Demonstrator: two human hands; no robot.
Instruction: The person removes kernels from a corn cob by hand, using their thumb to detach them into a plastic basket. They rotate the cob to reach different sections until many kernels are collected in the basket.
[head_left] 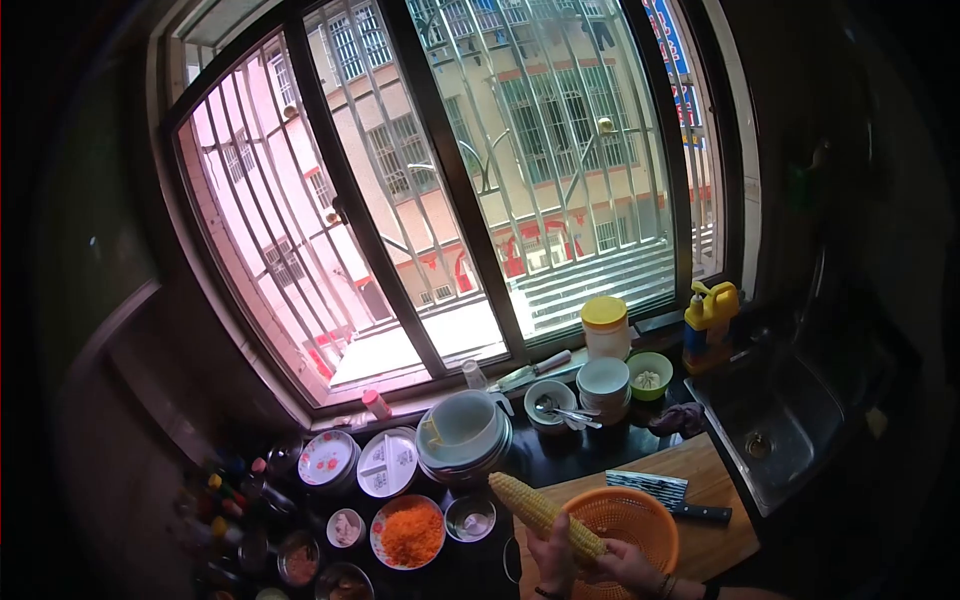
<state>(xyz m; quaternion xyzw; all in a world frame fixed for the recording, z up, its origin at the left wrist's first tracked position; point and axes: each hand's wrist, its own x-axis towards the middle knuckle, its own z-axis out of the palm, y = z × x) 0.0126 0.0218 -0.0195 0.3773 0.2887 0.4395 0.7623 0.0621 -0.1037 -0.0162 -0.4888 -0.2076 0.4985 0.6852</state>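
Clasps corn cob (pixel 527 502) with left hand (pixel 551 553) and right hand (pixel 627 568) above orange basket (pixel 663 543); near plate (pixel 378 546) of orange shreds (pixel 410 530) and green bowl (pixel 651 394) of white pieces (pixel 647 380).

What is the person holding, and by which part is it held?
A corn cob: the left hand holds its lower half, the right hand its lower end.

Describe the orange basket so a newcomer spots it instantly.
Start at the sink on the right, then move left onto the wooden cutting board. The orange basket sits there beside the knife, partly behind the corn cob. Its round, perforated wall sets it apart from both.
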